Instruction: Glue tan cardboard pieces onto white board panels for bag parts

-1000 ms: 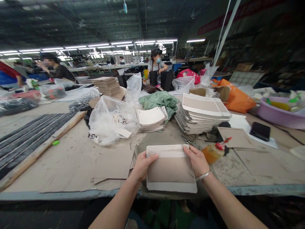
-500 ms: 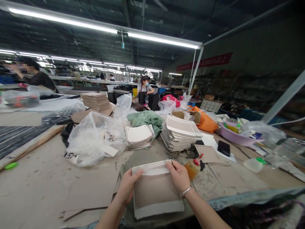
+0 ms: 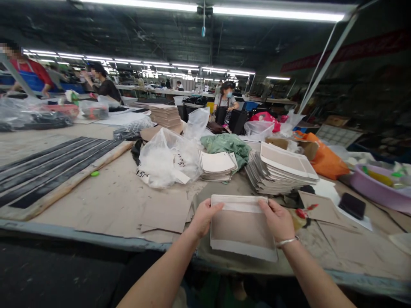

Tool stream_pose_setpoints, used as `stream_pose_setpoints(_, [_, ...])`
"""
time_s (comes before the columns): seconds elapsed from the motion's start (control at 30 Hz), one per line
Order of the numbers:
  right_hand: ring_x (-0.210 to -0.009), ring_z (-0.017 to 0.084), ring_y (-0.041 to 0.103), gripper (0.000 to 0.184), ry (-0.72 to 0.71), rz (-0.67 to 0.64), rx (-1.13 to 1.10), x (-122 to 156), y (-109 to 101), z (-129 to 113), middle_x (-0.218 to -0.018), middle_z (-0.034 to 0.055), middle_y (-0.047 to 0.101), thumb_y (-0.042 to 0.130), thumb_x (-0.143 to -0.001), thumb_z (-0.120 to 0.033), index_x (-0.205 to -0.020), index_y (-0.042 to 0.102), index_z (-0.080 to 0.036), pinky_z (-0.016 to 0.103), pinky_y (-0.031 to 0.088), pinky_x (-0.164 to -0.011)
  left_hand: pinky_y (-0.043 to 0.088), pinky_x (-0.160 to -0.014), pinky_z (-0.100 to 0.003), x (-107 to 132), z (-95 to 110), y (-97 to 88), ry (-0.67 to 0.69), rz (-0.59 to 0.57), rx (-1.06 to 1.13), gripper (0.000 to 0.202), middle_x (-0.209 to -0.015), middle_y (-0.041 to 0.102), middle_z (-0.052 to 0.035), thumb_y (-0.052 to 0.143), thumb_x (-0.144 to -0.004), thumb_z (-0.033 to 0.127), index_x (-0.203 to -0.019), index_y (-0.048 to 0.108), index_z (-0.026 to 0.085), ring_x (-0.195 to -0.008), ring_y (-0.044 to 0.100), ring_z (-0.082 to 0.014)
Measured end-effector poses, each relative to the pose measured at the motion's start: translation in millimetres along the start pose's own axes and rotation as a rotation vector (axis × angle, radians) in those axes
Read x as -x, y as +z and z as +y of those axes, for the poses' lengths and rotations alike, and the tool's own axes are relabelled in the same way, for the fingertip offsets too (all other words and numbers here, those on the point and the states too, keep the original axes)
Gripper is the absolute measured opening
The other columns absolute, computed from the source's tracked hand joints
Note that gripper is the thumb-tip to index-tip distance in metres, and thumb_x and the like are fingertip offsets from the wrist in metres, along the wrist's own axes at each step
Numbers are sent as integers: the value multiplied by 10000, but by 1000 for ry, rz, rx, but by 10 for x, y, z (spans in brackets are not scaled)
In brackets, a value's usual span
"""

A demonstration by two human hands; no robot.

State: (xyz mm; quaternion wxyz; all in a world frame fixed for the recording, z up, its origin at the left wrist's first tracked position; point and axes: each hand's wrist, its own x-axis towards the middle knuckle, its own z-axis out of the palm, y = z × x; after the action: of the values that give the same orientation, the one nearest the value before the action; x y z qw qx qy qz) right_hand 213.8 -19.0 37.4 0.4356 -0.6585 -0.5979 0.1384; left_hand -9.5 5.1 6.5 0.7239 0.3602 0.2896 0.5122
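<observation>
Both my hands grip a flat brownish panel (image 3: 242, 226) with pale strips along its far and near edges. My left hand (image 3: 204, 217) pinches the upper left corner, thumb on top. At the upper right corner my right hand (image 3: 278, 220), with a bracelet at the wrist, holds it the same way; the fingers underneath are partly hidden. Beyond the panel stand a small stack of pale panels (image 3: 216, 164) and a taller stack of similar panels (image 3: 281, 167). A bottle with a red tip (image 3: 300, 216) is beside my right hand, partly covered by it.
A clear plastic bag (image 3: 167, 158) and a green bag (image 3: 226, 147) lie behind. To the right are a dark phone (image 3: 352, 205), a purple basin (image 3: 372, 186) and an orange bag (image 3: 324, 158). Dark strips (image 3: 61, 167) lie at left. Several people work farther back.
The view has swung left and tilted down, so the table shifts right and up in the picture. Both hands still hold the panel. Another person in red now shows at far left.
</observation>
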Motion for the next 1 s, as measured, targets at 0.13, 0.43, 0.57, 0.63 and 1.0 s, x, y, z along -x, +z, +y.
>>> stream_pose_setpoints(0.13, [-616, 144, 453, 399, -49, 15, 52, 56, 46, -88, -610, -20, 488, 464, -811, -539, -690, 584, -179, 235, 335, -566, 445, -695, -274, -50, -108, -30, 9, 180, -16, 377, -806, 698, -71, 761, -620, 393, -862, 686, 113, -718, 608, -174])
stream_pose_setpoints(0.43, [-658, 166, 509, 391, 37, -7, -57, -26, -7, 76, -665, -12, 568, 495, -792, -527, -781, 651, -170, 239, 378, -586, 442, -651, -284, -34, 7, -38, -83, 56, 79, 424, -771, 688, -69, 767, -605, 425, -888, 672, 125, -653, 601, -166])
stream_pose_setpoints(0.57, [-659, 163, 509, 387, 55, 2, -38, 17, -23, 99, -680, -13, 578, 498, -794, -528, -764, 647, -173, 243, 377, -600, 425, -653, -260, -27, 23, -57, -28, 20, 38, 382, -791, 681, -60, 781, -598, 360, -880, 671, 127, -677, 596, -153])
stream_pose_setpoints(0.63, [-681, 170, 521, 389, 58, -1, -22, 49, -24, 85, -709, -9, 598, 493, -798, -531, -779, 652, -176, 247, 383, -615, 403, -610, -240, -40, -2, -70, -16, 85, 11, 341, -719, 664, -41, 776, -601, 357, -823, 671, 121, -628, 571, -130])
stream_pose_setpoints(1.0, [-758, 207, 560, 388, 47, 19, -26, 143, 23, 15, -777, 6, 641, 480, -803, -532, -796, 653, -185, 261, 405, -640, 322, -531, -216, -82, -53, -103, -4, 193, 30, 297, -591, 576, 25, 766, -581, 380, -646, 594, 147, -522, 467, -83])
